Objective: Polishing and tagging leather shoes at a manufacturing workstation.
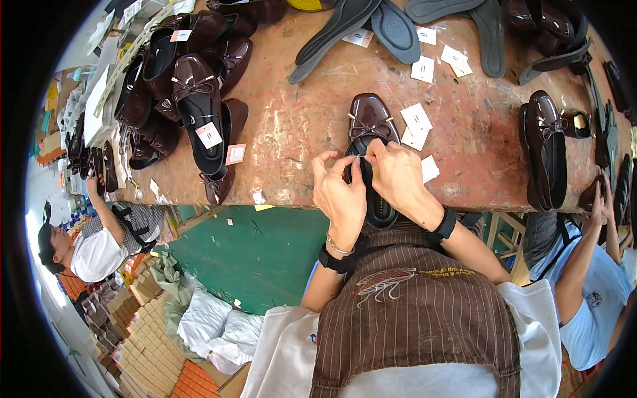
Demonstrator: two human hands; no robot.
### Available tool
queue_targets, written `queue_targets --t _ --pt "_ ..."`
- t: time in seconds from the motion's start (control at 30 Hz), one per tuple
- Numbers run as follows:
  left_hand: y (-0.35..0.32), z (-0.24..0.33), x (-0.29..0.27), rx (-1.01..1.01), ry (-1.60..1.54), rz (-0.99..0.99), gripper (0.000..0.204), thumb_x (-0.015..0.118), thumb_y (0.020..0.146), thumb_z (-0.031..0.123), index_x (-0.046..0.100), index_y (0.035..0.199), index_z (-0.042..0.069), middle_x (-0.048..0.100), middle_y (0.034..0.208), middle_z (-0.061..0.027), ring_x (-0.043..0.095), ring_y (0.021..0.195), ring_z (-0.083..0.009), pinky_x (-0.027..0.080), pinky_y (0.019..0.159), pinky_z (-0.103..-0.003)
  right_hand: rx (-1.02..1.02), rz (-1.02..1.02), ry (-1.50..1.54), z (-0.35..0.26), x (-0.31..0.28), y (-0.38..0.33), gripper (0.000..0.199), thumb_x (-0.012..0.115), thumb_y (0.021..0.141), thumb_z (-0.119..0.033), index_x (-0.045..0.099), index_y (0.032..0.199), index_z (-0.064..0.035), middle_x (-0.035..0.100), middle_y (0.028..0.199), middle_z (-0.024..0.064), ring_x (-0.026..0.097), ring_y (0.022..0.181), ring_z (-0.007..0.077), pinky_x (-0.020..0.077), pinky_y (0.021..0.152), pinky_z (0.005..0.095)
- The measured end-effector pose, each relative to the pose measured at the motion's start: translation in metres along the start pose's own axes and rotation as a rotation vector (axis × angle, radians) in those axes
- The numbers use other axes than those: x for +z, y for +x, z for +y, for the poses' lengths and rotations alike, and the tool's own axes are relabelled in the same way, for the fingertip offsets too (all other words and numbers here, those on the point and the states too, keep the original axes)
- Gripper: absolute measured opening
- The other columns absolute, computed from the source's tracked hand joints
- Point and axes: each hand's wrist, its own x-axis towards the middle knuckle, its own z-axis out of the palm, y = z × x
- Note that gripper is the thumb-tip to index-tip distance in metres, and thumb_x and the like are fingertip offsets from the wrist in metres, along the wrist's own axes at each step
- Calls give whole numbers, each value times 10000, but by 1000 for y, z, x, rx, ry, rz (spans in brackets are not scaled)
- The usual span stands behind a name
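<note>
Slip-on shoe (371, 118), one: glossy burgundy, rounded toe, thin bow (368, 131); at the table's (292, 136) near edge, toe outward.
Left hand (340, 192) and right hand (398, 178): fingertips bunched at its opening; grip cannot be told. Wristbands (336, 261), two, black. Paper tags (417, 118), three, white, right of shoe. Tabletop scuffed, reddish-brown.

Green floor (252, 252), scuffed reddish-brown worktable (285, 132)

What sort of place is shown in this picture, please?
Probably a shoe workshop or small factory: a worn workbench carries a pile of glossy dark-brown shoes and loose grey insoles, and what look like tan boxes are stacked at the lower left.
</note>
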Motion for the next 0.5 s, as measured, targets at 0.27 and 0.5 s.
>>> queue_targets --t 0.27,0.5 --pt "1 1 -3 21 26 -63 110 742 805 122 726 888 51 607 1103 -57 588 670 -196 499 650 -363 -3 -7 -17 -2 -1 -1 141 677 809 -104 573 824 -10 624 653 166 647 706 319 513 583 426" --pt "4 -2 -6 26 -4 -113 107 744 785 110 710 865 48 596 1156 -72 581 682 -190 501 655 -361 -10 -32 -35 -3 -3 0 140 675 796 -105 585 838 -6 633 651 155 655 716 307 523 597 416"
